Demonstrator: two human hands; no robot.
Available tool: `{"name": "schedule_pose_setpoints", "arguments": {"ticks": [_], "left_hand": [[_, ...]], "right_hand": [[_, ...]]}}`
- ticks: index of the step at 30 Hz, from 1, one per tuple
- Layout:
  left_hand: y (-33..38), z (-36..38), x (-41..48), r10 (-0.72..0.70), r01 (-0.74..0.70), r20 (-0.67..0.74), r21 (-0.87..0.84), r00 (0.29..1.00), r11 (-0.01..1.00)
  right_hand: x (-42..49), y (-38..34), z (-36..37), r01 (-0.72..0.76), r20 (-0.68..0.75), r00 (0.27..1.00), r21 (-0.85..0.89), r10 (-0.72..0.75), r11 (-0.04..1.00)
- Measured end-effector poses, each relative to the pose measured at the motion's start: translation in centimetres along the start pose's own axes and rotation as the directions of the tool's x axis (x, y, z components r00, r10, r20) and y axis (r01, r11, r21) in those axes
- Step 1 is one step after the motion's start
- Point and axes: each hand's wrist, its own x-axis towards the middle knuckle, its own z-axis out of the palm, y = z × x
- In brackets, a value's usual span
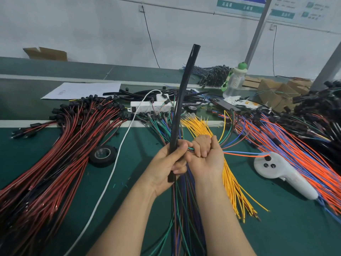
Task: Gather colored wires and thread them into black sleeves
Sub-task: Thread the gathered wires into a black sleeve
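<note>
**Stray strands and a bending sleeve are your main risks**

Your left grip (171,159) is wrapping round the lower part of the black sleeve (181,89), which is rising off the tabletop (140,182) and leaning away from you. Its bottom end is poking out just below your thumb. Your right grip (204,156) is curling tightly round the gathered wires (186,209), green and blue among them, right beside the sleeve. Your fingers are hiding whether any ends are entering it, so I cannot tell.

As I judge it, a loose strand could catch on the sleeve's rim and fold back if the ends are fanning out. The sleeve is long and bowing, so squeezing hard may flatten it and jam the bundle. An orange wire (243,155) is reaching toward your right grip, and the yellow wires (232,183) are lying just beneath it. Either could get dragged in.

The sheet of paper (83,90) is carrying a few handwritten marks, too small to read. The wall signs (238,7) are showing pale characters on green, too blurred to make out. No brand is showing on the power strip (147,106).
</note>
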Motion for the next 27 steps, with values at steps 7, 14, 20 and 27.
{"name": "schedule_pose_setpoints", "arguments": {"ticks": [7,14,20,27], "left_hand": [[1.2,1.0,0.4,0.020,-0.040,-0.144,-0.132,0.989,0.990],[2.0,1.3,0.4,0.212,-0.235,-0.298,-0.043,0.931,0.971],[1.5,0.9,0.4,0.177,-0.226,-0.350,-0.106,0.920,0.968],[0.9,1.1,0.5,0.128,-0.147,-0.366,-0.024,0.922,0.989]], "right_hand": [[-0.3,-1.2,0.8,0.104,0.017,0.995,-0.027,-0.103,0.994],[-0.7,-0.3,0.8,0.055,0.105,0.993,-0.030,-0.052,0.998],[-0.8,-1.1,0.9,0.111,0.100,0.988,0.029,-0.113,0.993],[-0.4,-1.9,0.7,0.187,0.074,0.978,0.093,-0.194,0.978]]}}
